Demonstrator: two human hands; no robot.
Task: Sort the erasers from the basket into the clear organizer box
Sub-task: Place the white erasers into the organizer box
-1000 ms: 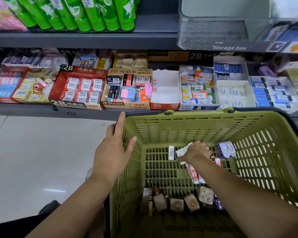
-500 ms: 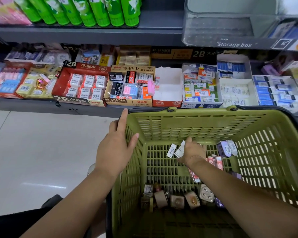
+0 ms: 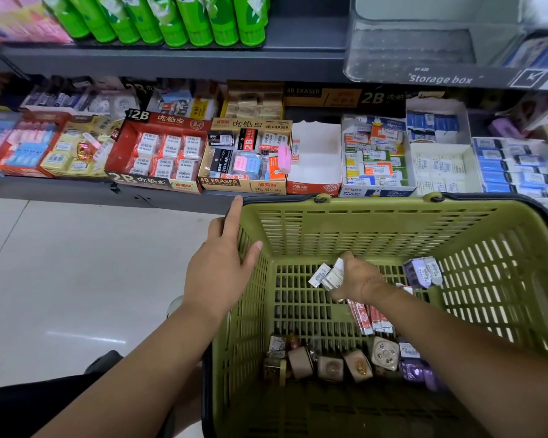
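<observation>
Fingers (image 3: pixel 348 257) of the right hand (image 3: pixel 358 279) pinched several white erasers (image 3: pixel 326 276) inside the basket (image 3: pixel 377 205), likely for carrying to the clear organizer box (image 3: pixel 418 49), well above and beyond them. To their left, the left hand (image 3: pixel 222 267) clasped the basket's rim, apparently steadying it.

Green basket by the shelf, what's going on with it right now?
A person holds the green basket by its left rim with the left hand. The right hand, reaching inside, grips a few small white-wrapped erasers. Red-and-white erasers and purple packs lie loose in the basket. The clear storage box sits on the upper shelf at right; the gripped erasers have not reached it.
</observation>
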